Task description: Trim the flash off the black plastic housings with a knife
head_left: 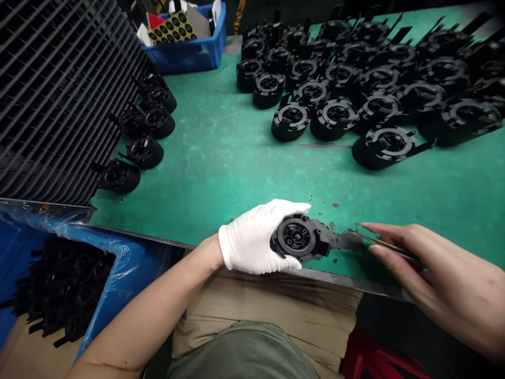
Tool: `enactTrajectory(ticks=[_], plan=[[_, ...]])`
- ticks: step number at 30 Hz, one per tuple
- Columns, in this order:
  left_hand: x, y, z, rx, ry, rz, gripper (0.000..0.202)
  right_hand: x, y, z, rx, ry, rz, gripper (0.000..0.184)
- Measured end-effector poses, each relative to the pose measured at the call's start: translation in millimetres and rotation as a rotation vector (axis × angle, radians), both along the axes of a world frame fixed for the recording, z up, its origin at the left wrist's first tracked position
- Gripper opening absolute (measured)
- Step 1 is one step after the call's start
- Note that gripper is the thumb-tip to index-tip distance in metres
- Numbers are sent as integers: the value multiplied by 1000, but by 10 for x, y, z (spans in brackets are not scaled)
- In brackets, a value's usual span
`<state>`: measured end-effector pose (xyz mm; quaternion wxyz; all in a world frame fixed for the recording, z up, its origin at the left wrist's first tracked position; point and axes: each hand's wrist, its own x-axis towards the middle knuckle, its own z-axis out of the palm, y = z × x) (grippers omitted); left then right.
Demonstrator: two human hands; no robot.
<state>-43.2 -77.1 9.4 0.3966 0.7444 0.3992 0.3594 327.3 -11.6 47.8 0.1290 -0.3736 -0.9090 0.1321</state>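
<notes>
A blue bin (189, 59) holding a yellow sheet (173, 29) stood on the green table (213, 173). Black slats (59, 95) rose at left; red plastic (379, 360) showed below at right.

A white glove (246, 243) covers the left grip (262, 237). It looks like thin, plain cloth, softly creased over the back, rounded at the fingertips, and its cuff (224, 248) ends at the wrist. Past that edge the left forearm (161, 300) is bare up to where the view cuts it off. The right grip (437, 268) is bare too, fingers and wrist alike. Olive-green clothing (244, 352), matte and lightly wrinkled, covers the rounded front of the body.
</notes>
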Motion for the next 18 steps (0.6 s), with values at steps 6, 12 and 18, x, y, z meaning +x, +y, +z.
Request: enactTrajectory(ticks=[6, 12, 18], plan=[[21, -3, 26, -50, 64, 55, 109, -447, 106, 95, -57, 57, 362, 61], [49, -2, 66, -91, 87, 83, 108, -528, 310, 34, 35, -22, 416, 55], [67, 11, 17, -93, 51, 88, 116, -261, 259, 76, 17, 52, 174, 31]])
